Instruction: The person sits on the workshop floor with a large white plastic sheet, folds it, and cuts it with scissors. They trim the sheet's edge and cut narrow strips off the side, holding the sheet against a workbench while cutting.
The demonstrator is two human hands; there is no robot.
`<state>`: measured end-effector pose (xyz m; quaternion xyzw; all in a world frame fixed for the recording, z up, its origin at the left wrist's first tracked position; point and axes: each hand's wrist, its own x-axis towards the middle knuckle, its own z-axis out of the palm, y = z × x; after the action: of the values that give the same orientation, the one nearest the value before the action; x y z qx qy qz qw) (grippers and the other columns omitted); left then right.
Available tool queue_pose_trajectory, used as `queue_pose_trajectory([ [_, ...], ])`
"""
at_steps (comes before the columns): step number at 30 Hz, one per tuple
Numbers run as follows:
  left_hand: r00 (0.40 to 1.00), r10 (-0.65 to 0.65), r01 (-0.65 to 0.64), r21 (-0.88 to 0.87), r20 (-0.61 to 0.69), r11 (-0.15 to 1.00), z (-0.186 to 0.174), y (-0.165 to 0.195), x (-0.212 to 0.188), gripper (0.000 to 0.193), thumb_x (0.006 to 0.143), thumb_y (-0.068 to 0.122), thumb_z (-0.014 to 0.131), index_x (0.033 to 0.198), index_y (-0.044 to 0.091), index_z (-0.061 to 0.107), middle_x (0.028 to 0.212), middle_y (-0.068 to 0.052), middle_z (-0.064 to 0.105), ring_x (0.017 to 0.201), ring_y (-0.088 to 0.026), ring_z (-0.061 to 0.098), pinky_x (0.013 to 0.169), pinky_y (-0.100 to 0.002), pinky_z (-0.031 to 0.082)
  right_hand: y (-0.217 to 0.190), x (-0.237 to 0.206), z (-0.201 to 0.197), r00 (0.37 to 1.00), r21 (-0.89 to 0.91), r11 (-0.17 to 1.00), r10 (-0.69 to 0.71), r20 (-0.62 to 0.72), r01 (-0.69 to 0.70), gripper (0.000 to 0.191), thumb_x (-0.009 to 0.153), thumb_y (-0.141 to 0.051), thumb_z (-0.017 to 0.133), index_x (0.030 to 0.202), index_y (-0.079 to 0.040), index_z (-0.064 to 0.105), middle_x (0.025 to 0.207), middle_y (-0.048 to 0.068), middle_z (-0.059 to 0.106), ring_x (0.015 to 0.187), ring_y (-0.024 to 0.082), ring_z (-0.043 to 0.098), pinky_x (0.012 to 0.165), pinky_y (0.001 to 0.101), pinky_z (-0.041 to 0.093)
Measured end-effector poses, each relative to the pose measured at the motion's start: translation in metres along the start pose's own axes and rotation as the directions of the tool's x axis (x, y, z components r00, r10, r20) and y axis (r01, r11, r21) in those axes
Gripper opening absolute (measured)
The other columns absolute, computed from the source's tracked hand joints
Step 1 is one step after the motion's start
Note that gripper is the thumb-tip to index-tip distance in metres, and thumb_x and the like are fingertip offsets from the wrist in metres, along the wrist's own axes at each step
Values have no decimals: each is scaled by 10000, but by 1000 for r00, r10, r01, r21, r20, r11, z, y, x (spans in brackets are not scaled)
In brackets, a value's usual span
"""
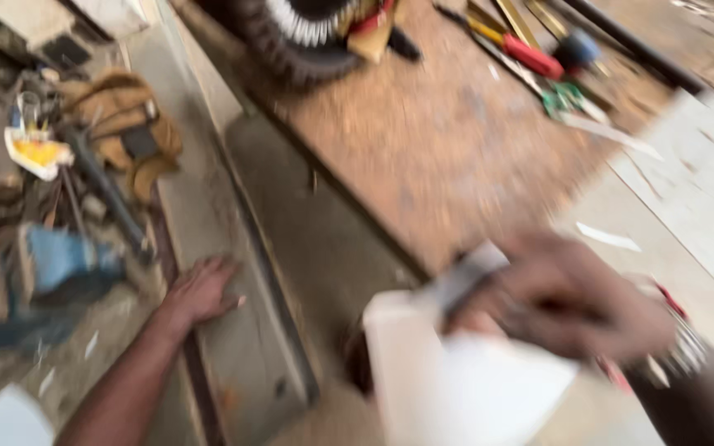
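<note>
1. Two hands show around a long grey board [233,272], the landmark here.
2. The left hand [202,291] rests flat on the board's near part, fingers spread loosely, holding nothing.
3. The right hand [568,297], well right of the board, is blurred; its fingers curl around a white sheet-like piece [456,380] and a dark slim object, too smeared to identify.
4. Left of the board lies a heap of tools [43,206].

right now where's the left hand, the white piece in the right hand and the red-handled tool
left hand [204,291], head view, back of the hand
white piece [464,388], head view, its flat face
red-handled tool [532,56], head view, red grip
</note>
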<state>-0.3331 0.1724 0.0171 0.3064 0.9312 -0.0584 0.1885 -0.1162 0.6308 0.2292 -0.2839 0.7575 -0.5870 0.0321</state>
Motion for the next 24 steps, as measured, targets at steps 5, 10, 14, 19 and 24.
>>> queue_pose_trajectory([
  [5, 890, -132, 127, -40, -437, 991, -21, -27, 141, 572, 865, 402, 705, 1336, 94, 602, 1449, -196, 543, 1371, -403, 460, 1118, -543, 380, 108, 3, -34, 983, 387, 921, 28, -180, 45, 172, 983, -80, 668, 1080, 2, 785, 1173, 181, 733, 1100, 303, 731, 902, 402, 575],
  [10, 965, -140, 82, 251, 223, 965, -38, -57, 164, 472, 969, 483, 489, 1325, 199, 610, 1451, -134, 524, 1402, -325, 439, 1186, -478, 353, 235, -15, -4, 935, -292, 932, 112, -336, -216, 258, 958, -121, 653, 1173, -68, 784, 1326, 137, 666, 1209, 260, 642, 920, 352, 547],
  [14, 957, -224, 237, -55, 185, 970, -53, -62, 242, 459, 972, 451, 506, 1330, 183, 609, 1433, -129, 540, 1380, -311, 460, 1168, -463, 371, 349, -25, 23, 792, -626, 485, 372, -485, -611, 295, 944, -190, 646, 1202, -102, 760, 1342, 114, 655, 1231, 267, 619, 944, 379, 525],
  [19, 987, -142, 160, -636, 80, 755, -52, -68, 418, 444, 976, 411, 527, 1335, 164, 608, 1411, -124, 560, 1352, -293, 487, 1146, -445, 393, 351, -68, 11, 817, -736, 362, 332, -472, -572, 350, 928, -277, 638, 1238, -145, 731, 1363, 85, 641, 1258, 277, 590, 974, 412, 498],
  [24, 960, -178, 277, -798, 214, 535, -46, -67, 464, 430, 980, 372, 548, 1341, 144, 607, 1388, -118, 579, 1324, -275, 513, 1125, -427, 415, 238, -45, 26, 912, -809, 423, 226, -341, -408, 410, 912, -364, 629, 1275, -188, 702, 1384, 57, 628, 1285, 286, 561, 1004, 446, 470],
])
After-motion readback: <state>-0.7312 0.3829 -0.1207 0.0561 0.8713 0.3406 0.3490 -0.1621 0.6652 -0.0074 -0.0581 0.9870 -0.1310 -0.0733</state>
